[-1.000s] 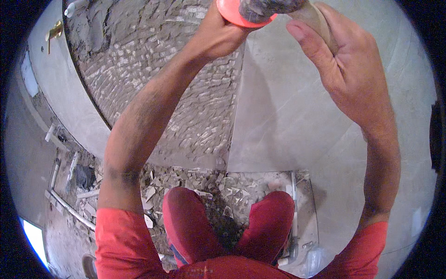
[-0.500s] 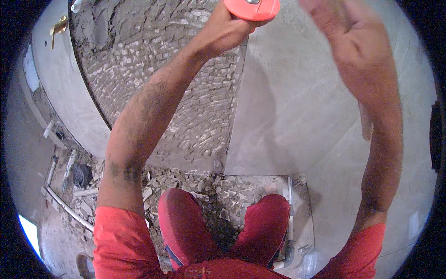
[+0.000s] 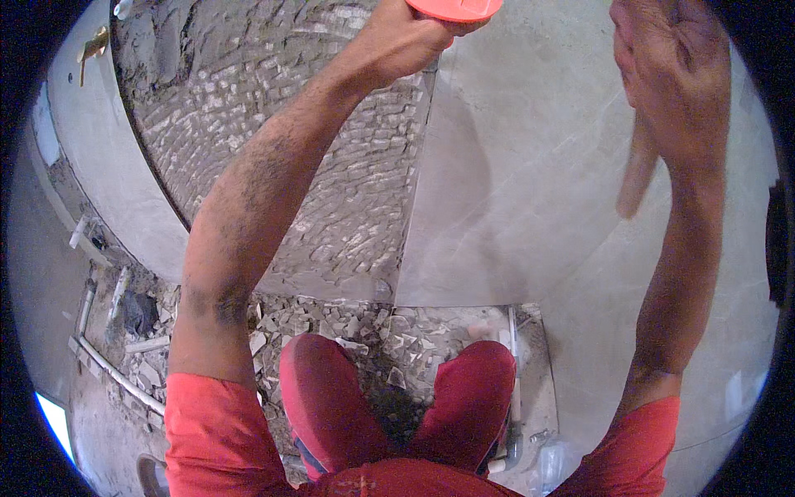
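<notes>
At the upper edge, my left hand is closed beneath the round orange guard of what looks like a chisel; the chisel's tip is out of view. My right hand, raised at the upper right, is wrapped round a hammer by its wooden handle. The handle's lower end sticks out below the fist and is blurred; the hammer's head is out of view. Behind my left forearm spreads a patch of rough, ridged grey mortar. Large smooth grey tiles border it on the right.
Broken tile rubble covers the ground round my knees. A brass fitting juts from the pale panel at the left. White pipes run along the lower left, and another pipe stands beside my right knee.
My right hand has moved to the right, and more of the wooden handle shows below it. My left hand and the orange guard have shifted slightly upward in view.
</notes>
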`<state>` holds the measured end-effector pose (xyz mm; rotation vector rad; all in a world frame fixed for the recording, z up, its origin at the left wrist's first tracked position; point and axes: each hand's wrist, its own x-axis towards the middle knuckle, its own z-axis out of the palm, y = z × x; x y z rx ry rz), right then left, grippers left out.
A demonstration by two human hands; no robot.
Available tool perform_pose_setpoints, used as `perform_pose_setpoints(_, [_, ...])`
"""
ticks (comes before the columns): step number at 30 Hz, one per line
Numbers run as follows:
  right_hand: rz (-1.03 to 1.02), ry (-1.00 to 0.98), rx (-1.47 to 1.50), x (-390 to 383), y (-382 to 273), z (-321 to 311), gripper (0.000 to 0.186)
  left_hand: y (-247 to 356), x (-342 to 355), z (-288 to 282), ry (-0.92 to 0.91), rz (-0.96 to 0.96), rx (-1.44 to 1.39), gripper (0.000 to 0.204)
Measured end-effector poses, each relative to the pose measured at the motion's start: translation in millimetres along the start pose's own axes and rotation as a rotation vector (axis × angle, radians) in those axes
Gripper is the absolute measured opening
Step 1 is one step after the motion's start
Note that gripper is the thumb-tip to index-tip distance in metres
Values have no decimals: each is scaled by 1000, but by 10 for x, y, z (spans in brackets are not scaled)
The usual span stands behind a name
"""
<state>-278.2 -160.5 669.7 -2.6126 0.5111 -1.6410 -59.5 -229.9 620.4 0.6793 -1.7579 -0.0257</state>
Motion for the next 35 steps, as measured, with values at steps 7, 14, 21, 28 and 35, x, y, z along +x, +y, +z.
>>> perform_pose_setpoints(7, [94, -128, -188, 44, 48, 45, 32, 33, 29, -36, -33, -37, -76, 14])
perform_pose_setpoints(14, [-44, -173, -202, 35, 215, 42, 29, 33, 39, -40, -58, -22, -20, 10])
perform_pose_setpoints(21, [-34, -74, 37, -20, 15, -50, 25, 53, 29, 14, 16, -146, -90, 11])
perform_pose_setpoints(28, [-139, -77, -250, 66, 127, 167, 28, 91, 36, -24, -28, -153, -95, 9])
perform_pose_setpoints(35, [-182, 68, 63, 83, 93, 165, 26, -12, 28, 21, 50, -60, -43, 8])
